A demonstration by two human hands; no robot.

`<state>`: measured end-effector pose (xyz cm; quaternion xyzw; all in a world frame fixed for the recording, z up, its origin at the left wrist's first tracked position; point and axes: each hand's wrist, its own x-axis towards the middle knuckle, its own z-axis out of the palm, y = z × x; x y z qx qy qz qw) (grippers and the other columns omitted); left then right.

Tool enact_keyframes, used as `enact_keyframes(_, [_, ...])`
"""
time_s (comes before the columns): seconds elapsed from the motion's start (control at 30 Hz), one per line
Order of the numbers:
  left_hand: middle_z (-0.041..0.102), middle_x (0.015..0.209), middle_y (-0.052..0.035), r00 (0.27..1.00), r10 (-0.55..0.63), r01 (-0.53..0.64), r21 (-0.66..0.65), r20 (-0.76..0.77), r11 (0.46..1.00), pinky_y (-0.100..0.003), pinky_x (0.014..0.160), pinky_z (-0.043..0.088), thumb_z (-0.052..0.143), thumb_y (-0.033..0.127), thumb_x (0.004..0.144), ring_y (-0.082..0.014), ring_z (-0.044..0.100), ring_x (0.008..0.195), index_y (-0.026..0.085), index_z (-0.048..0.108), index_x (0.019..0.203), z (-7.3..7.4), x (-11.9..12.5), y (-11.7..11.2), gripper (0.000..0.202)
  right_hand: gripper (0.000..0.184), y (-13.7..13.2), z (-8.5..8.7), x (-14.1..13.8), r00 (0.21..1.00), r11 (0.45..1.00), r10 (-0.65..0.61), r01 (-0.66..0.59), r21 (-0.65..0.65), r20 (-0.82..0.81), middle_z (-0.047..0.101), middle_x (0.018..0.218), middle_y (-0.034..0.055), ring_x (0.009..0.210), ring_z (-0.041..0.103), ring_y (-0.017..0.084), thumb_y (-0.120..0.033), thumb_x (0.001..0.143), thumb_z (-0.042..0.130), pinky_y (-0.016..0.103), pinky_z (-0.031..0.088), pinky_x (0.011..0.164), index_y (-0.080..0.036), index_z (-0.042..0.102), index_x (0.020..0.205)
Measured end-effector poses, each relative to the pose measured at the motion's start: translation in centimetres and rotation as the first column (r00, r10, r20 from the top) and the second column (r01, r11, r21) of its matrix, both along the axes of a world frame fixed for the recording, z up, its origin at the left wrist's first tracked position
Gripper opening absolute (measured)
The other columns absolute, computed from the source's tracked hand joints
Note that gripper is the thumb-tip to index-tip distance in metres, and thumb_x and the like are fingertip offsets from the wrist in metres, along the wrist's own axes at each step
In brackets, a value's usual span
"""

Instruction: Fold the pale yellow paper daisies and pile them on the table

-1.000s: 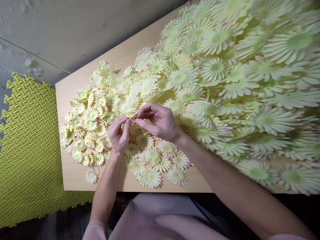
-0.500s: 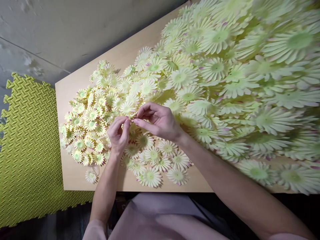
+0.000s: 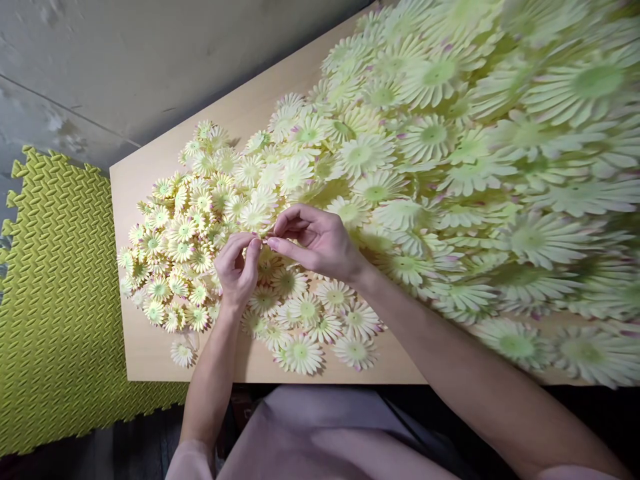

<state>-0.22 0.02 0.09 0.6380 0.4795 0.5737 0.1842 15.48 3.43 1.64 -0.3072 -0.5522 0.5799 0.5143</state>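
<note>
My left hand [image 3: 238, 265] and my right hand [image 3: 316, 241] meet fingertip to fingertip over a heap of artificial flower heads [image 3: 295, 175]. Both hands are closed in a pinch. Between the fingertips is a small pale piece, mostly hidden, whose kind I cannot make out. The flower heads are pale yellow-green with green centres and some purple petal tips. Left of my left hand lies a dense cluster of smaller flower heads [image 3: 180, 248]. Below my right hand, larger loose flower heads [image 3: 306, 310] spread toward the near edge.
The light wooden table [image 3: 150, 360] carries a deep pile of large flower heads [image 3: 440, 137] on its right side. A grey wall [image 3: 165, 60] runs along the far edge. Green foam mats [image 3: 60, 287] stand at the left. My lap is below the near edge.
</note>
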Motion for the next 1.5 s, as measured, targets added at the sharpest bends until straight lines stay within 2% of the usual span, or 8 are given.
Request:
enact_keyframes(0.47, [0.072,0.085,-0.0041,0.999,-0.038,0.037,-0.066,-0.015,0.997,-0.031,0.074,0.055,0.064,0.021,0.088,-0.0137,0.067,0.081,0.020,0.072,0.089,0.0,-0.1,0.0,0.007,0.016,0.1,-0.3,0.0,0.998,0.999,-0.038,0.036,0.033,0.045,0.064,0.078,-0.0003,0.072,0.065,0.014,-0.018,0.075,0.074,0.028,0.060,0.069,-0.020,0.060,0.083])
enact_keyframes(0.67, [0.069,0.082,-0.0021,0.997,0.076,-0.073,-0.074,0.033,0.995,-0.027,0.070,0.053,0.061,0.024,0.091,-0.0111,0.064,0.076,0.021,0.069,0.088,-0.2,-0.4,-0.1,0.009,0.016,0.2,-0.1,0.3,0.983,0.981,-0.173,0.166,0.104,0.064,0.066,0.076,0.0001,0.069,0.065,0.015,-0.017,0.075,0.073,0.030,0.059,0.062,-0.022,0.058,0.080])
enact_keyframes(0.9, [0.071,0.097,-0.0034,0.944,0.297,-0.291,-0.059,0.147,0.955,-0.025,0.073,0.057,0.058,0.027,0.094,-0.0107,0.066,0.084,0.024,0.069,0.105,-0.9,-0.8,0.0,0.015,0.016,1.5,0.0,1.2,0.788,0.785,-0.611,0.616,0.065,-0.079,0.069,0.077,0.0006,0.068,0.068,0.018,-0.029,0.085,0.072,0.036,0.060,0.062,-0.026,0.057,0.087])
enact_keyframes(0.97, [0.069,0.119,-0.0060,0.950,0.275,-0.272,-0.041,0.147,0.962,-0.030,0.087,0.059,0.057,0.025,0.094,-0.0141,0.067,0.104,0.028,0.061,0.125,-1.0,-0.5,0.1,0.031,0.015,1.4,0.0,1.3,0.832,0.828,-0.555,0.554,0.090,-0.013,0.069,0.075,0.0009,0.066,0.068,0.018,-0.033,0.086,0.072,0.036,0.060,0.059,-0.027,0.058,0.088])
enact_keyframes(1.07, [0.056,0.144,-0.0069,0.959,0.241,-0.238,-0.034,0.148,0.971,-0.036,0.105,0.053,0.056,0.024,0.094,-0.0183,0.056,0.130,0.034,0.043,0.143,-0.9,-0.3,0.1,0.052,0.017,0.8,-0.2,1.0,0.953,0.951,-0.233,0.182,0.250,0.195,0.072,0.086,0.0020,0.077,0.070,0.020,-0.033,0.081,0.076,0.041,0.062,0.068,-0.027,0.065,0.091])
enact_keyframes(1.2, [0.051,0.148,-0.0065,0.960,0.220,-0.219,-0.022,0.171,0.975,-0.042,0.112,0.048,0.054,0.024,0.096,-0.0209,0.052,0.135,0.035,0.041,0.144,-0.7,-0.6,0.0,0.051,0.035,0.3,-1.4,-0.2,0.873,0.887,-0.052,-0.182,0.424,0.485,0.074,0.100,0.0027,0.101,0.067,0.028,-0.014,0.072,0.079,0.057,0.056,0.090,-0.026,0.069,0.104])
enact_keyframes(1.33, [0.056,0.138,-0.0071,0.964,0.212,-0.216,0.004,0.161,0.976,-0.041,0.108,0.052,0.054,0.024,0.096,-0.0191,0.057,0.127,0.033,0.047,0.137,-0.9,-0.8,0.0,0.043,0.029,0.7,-2.3,-0.4,0.881,0.896,-0.266,0.077,0.438,0.390,0.073,0.087,0.0006,0.087,0.069,0.025,-0.006,0.080,0.065,0.055,0.058,0.083,-0.030,0.071,0.094])
enact_keyframes(1.5, [0.063,0.119,-0.0072,0.971,0.210,-0.215,0.040,0.113,0.976,-0.034,0.090,0.060,0.056,0.018,0.094,-0.0152,0.064,0.109,0.029,0.053,0.129,-1.4,-1.0,0.3,0.037,0.020,1.4,-1.3,0.6,0.841,0.855,-0.492,0.420,0.304,0.225,0.071,0.103,0.0063,0.095,0.067,0.026,-0.019,0.084,0.068,0.052,0.058,0.089,-0.027,0.068,0.103])
